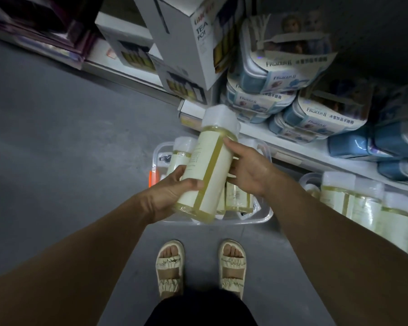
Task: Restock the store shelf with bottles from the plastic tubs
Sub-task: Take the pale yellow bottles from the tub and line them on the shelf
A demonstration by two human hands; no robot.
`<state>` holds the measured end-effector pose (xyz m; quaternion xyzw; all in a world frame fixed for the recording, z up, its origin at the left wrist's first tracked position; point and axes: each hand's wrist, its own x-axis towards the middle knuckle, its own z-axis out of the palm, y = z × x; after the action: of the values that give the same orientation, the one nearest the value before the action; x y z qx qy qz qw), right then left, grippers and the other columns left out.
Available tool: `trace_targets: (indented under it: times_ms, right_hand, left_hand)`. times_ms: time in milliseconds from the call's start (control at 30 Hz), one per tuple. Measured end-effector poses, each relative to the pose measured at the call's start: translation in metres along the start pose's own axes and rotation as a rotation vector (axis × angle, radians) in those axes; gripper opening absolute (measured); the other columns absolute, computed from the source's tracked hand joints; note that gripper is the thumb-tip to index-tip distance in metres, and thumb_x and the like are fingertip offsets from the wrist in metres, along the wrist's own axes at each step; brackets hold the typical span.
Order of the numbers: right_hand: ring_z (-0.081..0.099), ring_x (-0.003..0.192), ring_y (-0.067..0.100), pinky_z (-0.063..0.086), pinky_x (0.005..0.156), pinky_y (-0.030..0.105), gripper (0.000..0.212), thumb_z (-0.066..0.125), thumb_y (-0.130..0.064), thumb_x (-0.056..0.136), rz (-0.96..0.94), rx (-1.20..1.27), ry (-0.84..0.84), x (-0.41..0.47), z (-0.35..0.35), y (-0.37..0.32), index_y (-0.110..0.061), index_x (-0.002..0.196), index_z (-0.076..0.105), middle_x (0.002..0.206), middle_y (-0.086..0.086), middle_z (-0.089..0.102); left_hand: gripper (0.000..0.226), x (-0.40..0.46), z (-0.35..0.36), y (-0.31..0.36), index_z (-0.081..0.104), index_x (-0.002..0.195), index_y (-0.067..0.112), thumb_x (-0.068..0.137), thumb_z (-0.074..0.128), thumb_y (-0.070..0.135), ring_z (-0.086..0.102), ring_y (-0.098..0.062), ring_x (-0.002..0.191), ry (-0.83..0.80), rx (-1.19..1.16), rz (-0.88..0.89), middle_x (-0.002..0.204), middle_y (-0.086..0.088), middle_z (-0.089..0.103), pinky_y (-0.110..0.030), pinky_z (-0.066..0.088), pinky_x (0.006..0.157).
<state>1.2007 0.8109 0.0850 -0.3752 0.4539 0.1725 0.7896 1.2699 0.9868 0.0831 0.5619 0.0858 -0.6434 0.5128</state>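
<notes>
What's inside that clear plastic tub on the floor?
The tub holds more pale yellow bottles, seemingly upright. The held bottle and both hands cover its middle, so their number is hidden.

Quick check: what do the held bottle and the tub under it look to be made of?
Bottle: seemingly clear glossy plastic, since pale yellow liquid shows through beside a matte cream label; the frosted white cap looks plastic. Glass can't be excluded. Tub: clear, slightly milky plastic, the floor showing through its rim.

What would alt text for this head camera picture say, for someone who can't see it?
Two hands, left hand and right hand, hold a pale yellow bottle above a clear plastic tub of similar bottles on a grey floor. A store shelf to the right carries stacked blue containers and more bottles below.
</notes>
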Motion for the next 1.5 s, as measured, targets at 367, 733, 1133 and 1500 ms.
trace_targets:
  times_ms: [367,733,1133,1500]
  right_hand:
    - [0.070,0.082,0.019,0.058,0.071,0.033,0.053,0.083,-0.033,0.066,-0.178,-0.121,0.339,0.001,0.042,-0.015,-0.010,0.108,0.061,0.097,0.006,0.071]
    - [0.066,0.093,0.018,0.055,0.078,0.034,0.050,0.067,-0.047,0.082,-0.247,-0.192,0.385,-0.005,0.061,-0.021,-0.010,0.115,0.058,0.107,0.006,0.068]
    - [0.060,0.092,0.021,0.049,0.084,0.036,0.024,0.064,-0.031,0.087,-0.207,-0.298,0.681,0.019,-0.023,0.049,-0.011,0.098,0.057,0.090,0.000,0.061]
    - [0.055,0.115,0.030,0.049,0.093,0.048,0.098,0.079,-0.050,0.060,-0.025,-0.530,0.675,0.073,-0.068,0.103,-0.015,0.136,0.030,0.131,0.009,0.050]
  left_hand:
    - [0.086,-0.015,-0.001,0.025,0.042,0.133,0.022,0.061,0.088,0.020,0.062,-0.017,0.104,0.053,0.404,0.068,0.116,0.002,0.063,-0.033,0.056,0.081]
    - [0.094,-0.007,-0.004,0.016,0.031,0.133,0.027,0.059,0.089,0.025,0.051,-0.015,0.101,0.423,0.626,0.265,0.112,0.008,0.051,-0.027,0.045,0.076]
    - [0.083,0.025,-0.011,-0.012,0.038,0.128,0.024,0.061,0.088,0.018,0.058,-0.015,0.099,0.465,0.413,0.221,0.106,0.009,0.058,-0.031,0.052,0.081]
    - [0.083,0.072,-0.012,-0.043,0.040,0.128,0.023,0.060,0.088,0.018,0.059,-0.015,0.102,0.559,0.405,0.222,0.111,0.007,0.060,-0.032,0.054,0.083]
